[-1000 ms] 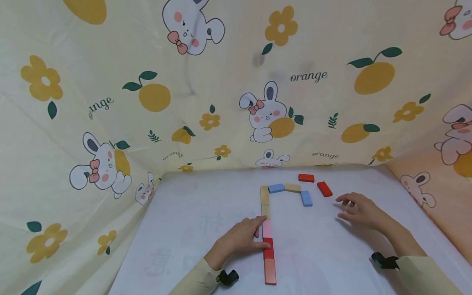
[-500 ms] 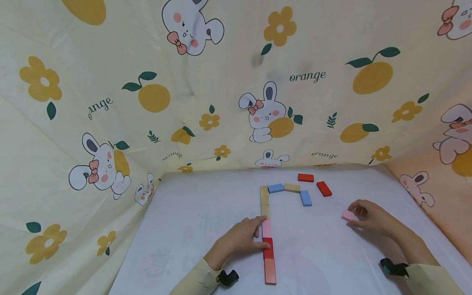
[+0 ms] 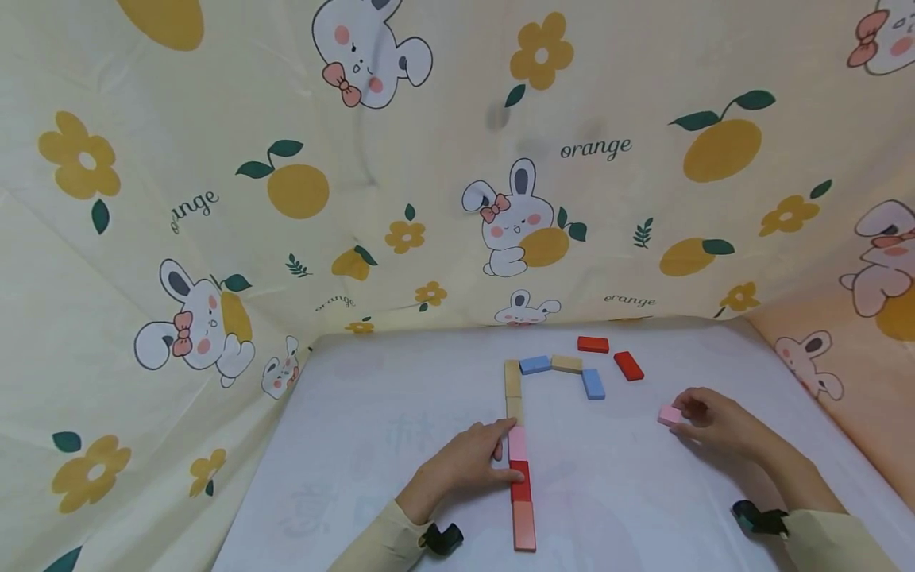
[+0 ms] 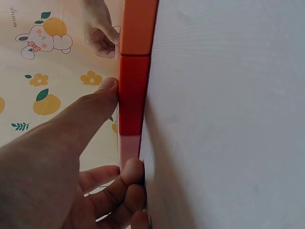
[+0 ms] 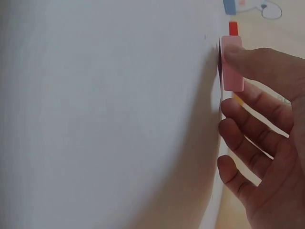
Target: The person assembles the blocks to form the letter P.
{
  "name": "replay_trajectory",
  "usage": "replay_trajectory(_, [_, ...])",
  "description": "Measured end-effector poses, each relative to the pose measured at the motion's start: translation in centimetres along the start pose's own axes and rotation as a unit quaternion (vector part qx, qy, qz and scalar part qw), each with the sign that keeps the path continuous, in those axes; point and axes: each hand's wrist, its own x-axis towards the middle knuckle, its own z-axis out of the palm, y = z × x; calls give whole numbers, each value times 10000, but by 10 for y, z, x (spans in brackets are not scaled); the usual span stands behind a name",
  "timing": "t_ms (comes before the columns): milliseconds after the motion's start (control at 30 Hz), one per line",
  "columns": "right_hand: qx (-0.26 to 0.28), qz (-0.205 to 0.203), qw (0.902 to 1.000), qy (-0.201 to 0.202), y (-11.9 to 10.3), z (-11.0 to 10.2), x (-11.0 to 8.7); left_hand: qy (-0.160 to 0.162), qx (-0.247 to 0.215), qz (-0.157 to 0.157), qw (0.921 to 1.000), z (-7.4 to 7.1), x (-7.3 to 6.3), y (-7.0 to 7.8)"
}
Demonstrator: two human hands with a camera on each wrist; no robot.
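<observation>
My right hand [image 3: 718, 421] pinches a small pink block [image 3: 669, 415] between thumb and index finger, over the right side of the table. In the right wrist view, this pink block [image 5: 233, 78] stands close to the tabletop, the other fingers loosely bent below it. My left hand [image 3: 465, 461] rests along a straight row of flat blocks. Its thumb touches the red block [image 3: 521, 490]; its index fingertip is at the lower wooden block [image 3: 515, 407]. Between them in the row lies another pink block [image 3: 518, 445]. A salmon-coloured block [image 3: 524, 527] forms the near end.
At the row's far end, a wooden block [image 3: 512, 378] meets a bend of blue block [image 3: 534, 365], wooden block [image 3: 567, 364] and second blue block [image 3: 593, 384]. Beyond lie two separate red blocks, one flat-on [image 3: 593, 345], one slanted [image 3: 629, 366]. A patterned cloth [image 3: 429, 183] backs the table.
My right hand first hovered with no block visible, then moved slightly nearer with the pink block showing in its pinch; the block has since shifted slightly left. My left hand has stayed still.
</observation>
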Motion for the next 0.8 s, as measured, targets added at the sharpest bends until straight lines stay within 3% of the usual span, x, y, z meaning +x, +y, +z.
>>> replay_trajectory(533, [497, -676, 9965, -26, -52, 24, 24, -29, 28, -42, 10000, -1, 0, 2])
replay_trajectory(800, [455, -1038, 9935, 55, -73, 41, 40, -33, 17, -63, 10000, -2, -1, 3])
